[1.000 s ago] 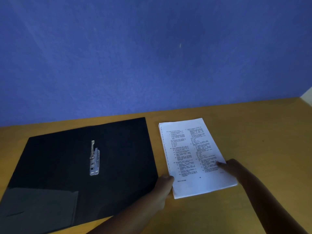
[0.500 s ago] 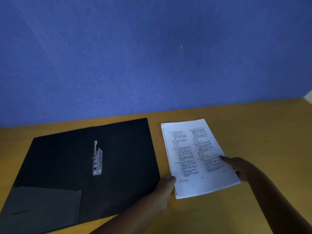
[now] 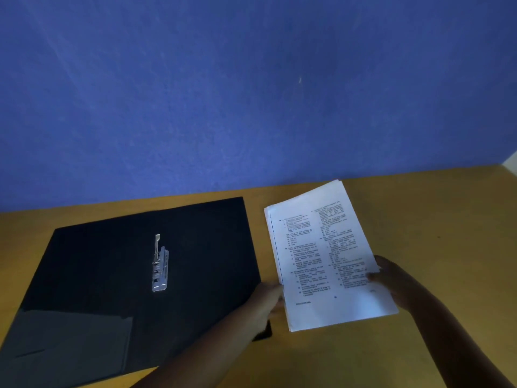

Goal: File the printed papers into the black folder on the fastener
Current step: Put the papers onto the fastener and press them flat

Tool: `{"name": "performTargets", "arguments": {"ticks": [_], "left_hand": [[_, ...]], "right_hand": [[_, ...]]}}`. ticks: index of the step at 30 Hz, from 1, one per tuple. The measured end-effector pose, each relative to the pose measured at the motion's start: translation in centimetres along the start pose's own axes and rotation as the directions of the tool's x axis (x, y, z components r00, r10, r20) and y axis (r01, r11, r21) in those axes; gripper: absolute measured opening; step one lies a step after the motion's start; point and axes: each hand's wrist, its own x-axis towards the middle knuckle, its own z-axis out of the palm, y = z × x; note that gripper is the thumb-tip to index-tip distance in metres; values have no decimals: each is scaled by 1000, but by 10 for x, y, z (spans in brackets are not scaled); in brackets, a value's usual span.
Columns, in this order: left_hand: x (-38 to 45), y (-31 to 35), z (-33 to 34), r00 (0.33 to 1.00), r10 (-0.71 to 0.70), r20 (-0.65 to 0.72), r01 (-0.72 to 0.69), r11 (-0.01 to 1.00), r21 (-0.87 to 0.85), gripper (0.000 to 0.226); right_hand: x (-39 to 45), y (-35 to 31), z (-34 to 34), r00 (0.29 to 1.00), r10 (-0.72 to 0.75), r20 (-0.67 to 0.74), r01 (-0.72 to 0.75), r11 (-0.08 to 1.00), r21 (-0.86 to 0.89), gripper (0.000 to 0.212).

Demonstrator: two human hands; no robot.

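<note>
A black folder (image 3: pixel 98 275) lies open on the wooden table at the left, with a silver metal fastener (image 3: pixel 160 266) standing near its middle. To its right is a stack of printed papers (image 3: pixel 321 256), white with two columns of small text, its far end tilted up off the table. My left hand (image 3: pixel 267 299) grips the stack's left edge near the bottom, over the folder's right edge. My right hand (image 3: pixel 390 278) holds the stack's right edge, thumb on top of the page.
The wooden table (image 3: pixel 433 219) extends to the right and front of the papers. A blue wall (image 3: pixel 251 93) rises right behind the table. A pale corner (image 3: pixel 510 163) shows at the far right.
The papers lay flat on the table before; now both hands have hold of the stack's sides and its far end has risen off the table.
</note>
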Motion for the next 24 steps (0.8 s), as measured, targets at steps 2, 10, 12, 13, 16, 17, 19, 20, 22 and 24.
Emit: {"name": "performTargets", "arguments": {"ticks": [2, 10, 12, 13, 16, 17, 19, 20, 22, 24], "left_hand": [[4, 13, -18, 994, 75, -84, -76, 997, -8, 22], [-2, 33, -57, 837, 480, -263, -521, 846, -114, 30], [-5, 33, -67, 754, 525, -396, -591, 804, -59, 12], [-7, 32, -72, 709, 556, -434, -627, 778, -28, 10], [-19, 29, -89, 562, 636, -528, -720, 691, 67, 25], [-23, 29, -94, 504, 665, -551, -748, 655, 107, 24], [-26, 26, -105, 390, 713, -582, -795, 579, 177, 14], [-26, 24, -110, 333, 730, -597, -807, 548, 220, 12], [-26, 19, -118, 260, 755, -602, -809, 511, 291, 14], [-23, 13, -125, 261, 760, -595, -784, 527, 329, 16]], "right_hand": [[-3, 0, 2, 999, -41, 11, 40, 998, 56, 44], [-17, -16, 62, 950, -296, 102, 292, 955, 53, 37], [-19, -23, 85, 931, -358, 73, 359, 933, -1, 43], [-19, -27, 96, 924, -378, 55, 379, 925, -24, 45], [-22, -37, 125, 911, -412, -7, 411, 911, -27, 41], [-25, -41, 134, 904, -427, -21, 427, 904, -13, 41], [-30, -48, 151, 881, -473, -31, 474, 881, 20, 44], [-31, -50, 159, 869, -493, -32, 494, 869, 26, 45], [-33, -51, 173, 863, -503, -42, 503, 864, -3, 42], [-33, -49, 183, 869, -494, -28, 494, 869, -27, 37]]}}
